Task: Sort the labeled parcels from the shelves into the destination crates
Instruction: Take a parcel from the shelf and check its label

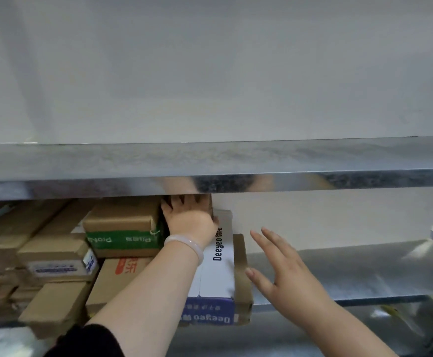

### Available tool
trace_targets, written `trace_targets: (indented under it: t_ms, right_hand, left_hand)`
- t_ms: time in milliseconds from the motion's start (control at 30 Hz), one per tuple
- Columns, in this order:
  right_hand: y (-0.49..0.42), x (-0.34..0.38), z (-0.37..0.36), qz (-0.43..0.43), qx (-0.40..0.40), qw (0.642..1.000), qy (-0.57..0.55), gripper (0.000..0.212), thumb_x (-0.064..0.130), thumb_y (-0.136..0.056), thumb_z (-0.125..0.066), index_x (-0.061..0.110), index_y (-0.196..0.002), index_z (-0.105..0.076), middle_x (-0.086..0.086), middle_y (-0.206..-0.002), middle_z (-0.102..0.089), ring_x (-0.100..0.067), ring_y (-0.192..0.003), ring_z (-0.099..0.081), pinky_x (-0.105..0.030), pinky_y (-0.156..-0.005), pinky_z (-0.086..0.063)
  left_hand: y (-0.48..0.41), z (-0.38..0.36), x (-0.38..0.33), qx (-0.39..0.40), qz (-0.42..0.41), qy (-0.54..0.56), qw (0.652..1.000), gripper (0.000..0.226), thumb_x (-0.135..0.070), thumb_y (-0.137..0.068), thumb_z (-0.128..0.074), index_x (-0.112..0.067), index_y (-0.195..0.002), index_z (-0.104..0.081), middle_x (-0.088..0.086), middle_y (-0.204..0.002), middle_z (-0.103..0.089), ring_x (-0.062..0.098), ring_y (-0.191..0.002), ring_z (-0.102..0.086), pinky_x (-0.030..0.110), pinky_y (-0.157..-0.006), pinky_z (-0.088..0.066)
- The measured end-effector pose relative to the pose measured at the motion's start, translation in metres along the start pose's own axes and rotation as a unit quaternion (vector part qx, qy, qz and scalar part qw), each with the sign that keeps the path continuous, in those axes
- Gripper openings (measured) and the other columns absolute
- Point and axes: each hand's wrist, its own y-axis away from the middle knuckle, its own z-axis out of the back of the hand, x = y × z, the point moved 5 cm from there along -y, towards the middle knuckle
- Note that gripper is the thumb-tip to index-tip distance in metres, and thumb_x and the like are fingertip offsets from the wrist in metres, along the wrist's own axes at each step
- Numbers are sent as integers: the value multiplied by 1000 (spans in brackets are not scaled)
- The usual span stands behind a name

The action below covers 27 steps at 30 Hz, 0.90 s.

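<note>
My left hand [188, 219] reaches deep into the shelf and grips a small brown parcel [205, 199] that sits on top of the white and purple Deeyeo box [216, 279]; the upper shelf lip hides most of that parcel. A pale bangle circles that wrist. My right hand [285, 269] hovers open with spread fingers just right of the Deeyeo box and the brown box [241, 276] under it, touching neither clearly.
Stacked cardboard parcels fill the shelf's left half, among them a box with a green band [122, 229] and one with a white label [58, 264]. The metal shelf floor [339, 271] is bare to the right. The metal shelf lip [210, 166] overhangs closely.
</note>
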Motion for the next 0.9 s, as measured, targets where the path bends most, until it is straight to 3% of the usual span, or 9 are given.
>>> trace_targets:
  t_ms: [100, 300, 467, 533, 600, 667, 733, 833, 900]
  right_hand:
    - [-1, -13, 14, 13, 9, 1000, -11, 68, 57, -93, -48, 47, -150, -14, 22, -159, -3, 3, -145, 2, -16, -113, -4]
    - [4, -36, 27, 28, 19, 999, -38, 65, 57, -92, -47, 50, -148, -15, 21, -159, -7, -2, -145, -4, -19, -113, -5]
    - [12, -34, 16, 79, 33, 994, -69, 65, 57, -91, -50, 55, -145, -14, 28, -150, -14, 4, -142, -7, -5, -105, 5]
    - [14, -27, 7, 93, 43, 988, -113, 66, 58, -89, -51, 52, -146, -18, 30, -144, -18, 7, -139, -11, -10, -111, -4]
    - [15, -17, -2, 89, 49, 981, -167, 65, 58, -89, -52, 43, -147, -26, 27, -143, -26, 4, -138, -22, -25, -116, -22]
    - [15, -5, -9, 66, 44, 967, -241, 49, 51, -91, -54, 39, -136, -40, 17, -142, -38, -4, -134, -36, -34, -111, -35]
    - [16, 11, -16, 39, 48, 945, -321, 34, 45, -94, -52, 42, -127, -42, 9, -139, -43, -9, -128, -43, -39, -107, -41]
    - [22, 40, -30, 19, 87, 910, -404, 35, 51, -94, -45, 46, -128, -39, 7, -143, -38, -11, -127, -42, -41, -103, -44]
    - [30, 69, -38, 21, 152, 880, -450, 49, 67, -84, -40, 57, -131, -36, 22, -140, -36, -5, -125, -42, -37, -101, -44]
  left_hand:
    - [10, 4, -9, -18, 15, 11, 1000, 72, -55, -81, -58, -43, -146, -32, 5, -152, -35, 36, -138, -27, 55, -103, -31]
    - [46, 20, -19, -81, 9, 44, 996, 56, -61, -74, -47, -41, -124, -59, 0, -130, -55, 31, -126, -41, 48, -94, -36]
    - [110, 34, -12, -153, 35, 227, 961, 65, -60, -74, -48, -48, -138, -47, -22, -136, -47, 9, -128, -37, 46, -103, -38]
    - [136, 38, -3, -168, 61, 294, 939, 65, -59, -73, -51, -51, -138, -45, -36, -128, -39, -1, -123, -34, 38, -103, -36]
    - [160, 41, 6, -169, 88, 360, 913, 65, -57, -74, -55, -55, -137, -42, -44, -123, -36, -7, -122, -34, 31, -102, -36]
    - [184, 45, 19, -182, 116, 432, 876, 59, -52, -75, -60, -62, -131, -43, -43, -122, -43, -11, -118, -42, 17, -94, -44]
    - [208, 49, 33, -185, 168, 525, 813, 55, -58, -72, -63, -70, -123, -46, -41, -120, -50, -16, -113, -48, 12, -80, -50]
    - [235, 53, 53, -200, 231, 659, 687, 55, -59, -67, -65, -61, -122, -58, -27, -116, -64, -3, -110, -59, 28, -87, -55]
    - [250, 55, 67, -228, 266, 724, 594, 50, -53, -71, -64, -47, -120, -66, -14, -116, -69, 11, -112, -62, 36, -89, -54]
